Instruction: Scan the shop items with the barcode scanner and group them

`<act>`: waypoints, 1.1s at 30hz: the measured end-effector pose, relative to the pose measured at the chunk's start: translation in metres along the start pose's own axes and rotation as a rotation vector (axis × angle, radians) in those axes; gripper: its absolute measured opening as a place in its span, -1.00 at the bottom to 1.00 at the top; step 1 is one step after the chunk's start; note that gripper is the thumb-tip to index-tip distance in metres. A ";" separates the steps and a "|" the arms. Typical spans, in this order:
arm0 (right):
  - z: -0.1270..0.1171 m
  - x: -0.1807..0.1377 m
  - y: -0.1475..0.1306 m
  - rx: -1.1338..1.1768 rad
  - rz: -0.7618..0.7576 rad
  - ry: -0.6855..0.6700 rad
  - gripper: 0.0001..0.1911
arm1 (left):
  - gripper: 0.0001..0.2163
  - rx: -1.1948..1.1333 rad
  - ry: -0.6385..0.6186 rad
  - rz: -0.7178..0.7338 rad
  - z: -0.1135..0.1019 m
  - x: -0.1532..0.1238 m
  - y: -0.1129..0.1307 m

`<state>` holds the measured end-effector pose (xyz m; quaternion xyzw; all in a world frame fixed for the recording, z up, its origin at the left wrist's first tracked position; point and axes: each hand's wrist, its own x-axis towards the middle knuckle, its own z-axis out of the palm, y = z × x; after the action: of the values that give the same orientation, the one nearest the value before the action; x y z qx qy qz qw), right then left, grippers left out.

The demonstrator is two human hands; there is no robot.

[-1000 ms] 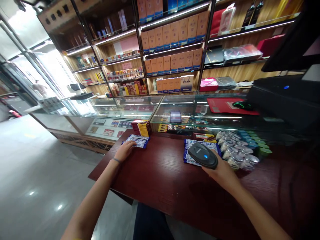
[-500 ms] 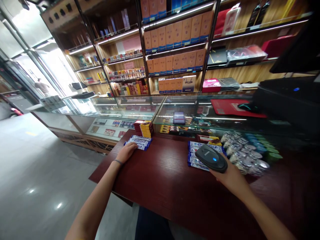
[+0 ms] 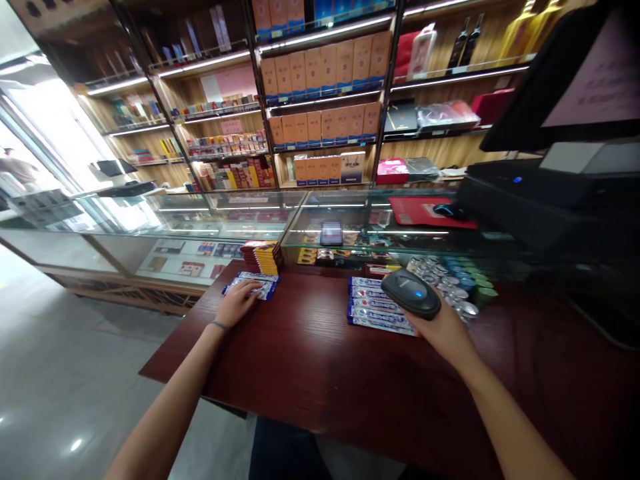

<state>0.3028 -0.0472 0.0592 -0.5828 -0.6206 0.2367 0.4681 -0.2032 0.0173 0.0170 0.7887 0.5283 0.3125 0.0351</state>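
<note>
Two bare hands work at a dark red wooden counter. Farthest left, the left hand lies palm down, its fingers flat and close together on a small pile of blue-and-white wrapped packets, just before a stack of red and yellow packs. Mid-counter, a row of blue-and-white wrapped bars lies flat, each long axis running left to right. The right hand grips a black oval handheld scanner from beneath, fingers curled around it. Its long axis slants lower right to upper left, head pointing left above the bars' right ends. Silver-lidded jars stand just behind.
</note>
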 end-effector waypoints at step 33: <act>-0.070 0.005 -0.005 0.135 0.120 -0.072 -0.56 | -0.76 -0.343 -0.312 0.407 0.172 0.063 0.251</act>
<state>0.3609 -0.0607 0.0962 -0.5773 -0.5836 0.3263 0.4687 0.1076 0.0084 0.0043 0.8993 0.2872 0.2730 0.1849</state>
